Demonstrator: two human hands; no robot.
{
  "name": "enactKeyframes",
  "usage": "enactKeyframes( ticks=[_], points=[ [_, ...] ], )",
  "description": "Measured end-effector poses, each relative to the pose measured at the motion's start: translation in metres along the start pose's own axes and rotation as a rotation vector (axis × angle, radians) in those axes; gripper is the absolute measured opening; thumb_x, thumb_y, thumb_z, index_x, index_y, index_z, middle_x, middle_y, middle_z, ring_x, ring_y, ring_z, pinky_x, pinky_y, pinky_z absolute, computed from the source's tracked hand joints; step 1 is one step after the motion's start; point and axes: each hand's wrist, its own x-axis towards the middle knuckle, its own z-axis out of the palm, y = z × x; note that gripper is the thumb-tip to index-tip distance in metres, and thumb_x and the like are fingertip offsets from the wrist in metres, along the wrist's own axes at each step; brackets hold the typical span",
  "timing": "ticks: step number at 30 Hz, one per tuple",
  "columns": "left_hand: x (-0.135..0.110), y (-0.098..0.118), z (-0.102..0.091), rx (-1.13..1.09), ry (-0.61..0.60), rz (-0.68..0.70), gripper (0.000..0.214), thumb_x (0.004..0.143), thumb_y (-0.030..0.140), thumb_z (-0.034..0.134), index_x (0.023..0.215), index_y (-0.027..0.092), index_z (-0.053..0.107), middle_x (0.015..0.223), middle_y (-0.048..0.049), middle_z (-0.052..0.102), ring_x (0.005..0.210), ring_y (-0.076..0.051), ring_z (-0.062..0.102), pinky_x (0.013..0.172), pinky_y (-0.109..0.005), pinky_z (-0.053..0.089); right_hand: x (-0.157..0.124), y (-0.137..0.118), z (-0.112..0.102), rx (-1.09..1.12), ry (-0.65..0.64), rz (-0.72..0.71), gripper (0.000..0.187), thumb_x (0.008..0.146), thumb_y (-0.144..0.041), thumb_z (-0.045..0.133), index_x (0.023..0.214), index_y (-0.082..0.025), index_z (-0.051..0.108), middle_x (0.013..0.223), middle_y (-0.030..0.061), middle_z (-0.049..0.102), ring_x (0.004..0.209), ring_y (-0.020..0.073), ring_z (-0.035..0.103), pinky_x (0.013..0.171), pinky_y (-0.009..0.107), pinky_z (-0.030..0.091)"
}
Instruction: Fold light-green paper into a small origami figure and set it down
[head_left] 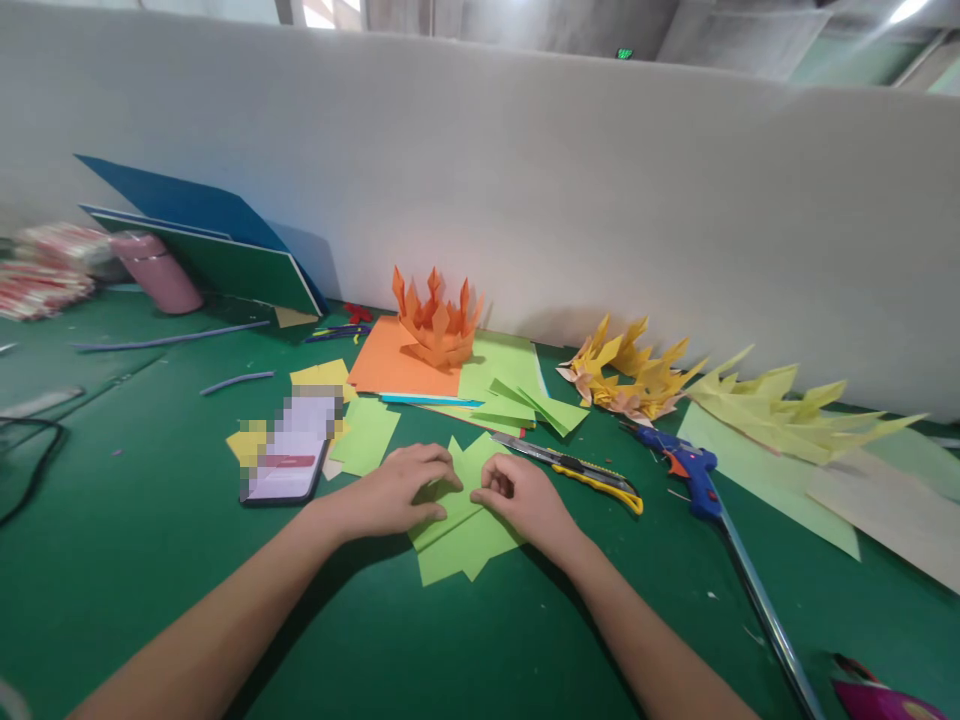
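Observation:
A small stack of light green paper squares (pixel 459 540) lies on the green table (pixel 150 560) in front of me. My left hand (pixel 401 490) rests on the left part of the top sheet, fingers curled and pressing a folded edge. My right hand (pixel 525 495) sits on the right part, fingers curled and pinching the paper near the middle. The two hands almost touch above the fold.
A phone (pixel 289 455) lies left of my hands. A yellow utility knife (pixel 577 468) and a blue glue gun (pixel 694 472) lie to the right. An orange folded paper crown (pixel 437 320) stands on orange sheets behind, with yellow folded shapes (pixel 637 375) and loose green paper (pixel 517 395) nearby.

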Motion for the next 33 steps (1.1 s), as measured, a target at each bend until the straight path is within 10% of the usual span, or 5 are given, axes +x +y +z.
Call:
enactKeyframes(
  ticks=[33],
  points=[
    [0.0, -0.001, 0.0, -0.011, 0.018, 0.038, 0.021, 0.079, 0.022, 0.058, 0.099, 0.021, 0.06, 0.11, -0.0059, 0.055, 0.105, -0.022, 0.051, 0.092, -0.037, 0.038, -0.006, -0.013, -0.002, -0.156, -0.081, -0.064, 0.028, 0.069, -0.014, 0.071, 0.057, -0.019, 0.046, 0.063, -0.0035, 0.048, 0.068, 0.0146, 0.046, 0.06, 0.025, 0.031]
  ],
)
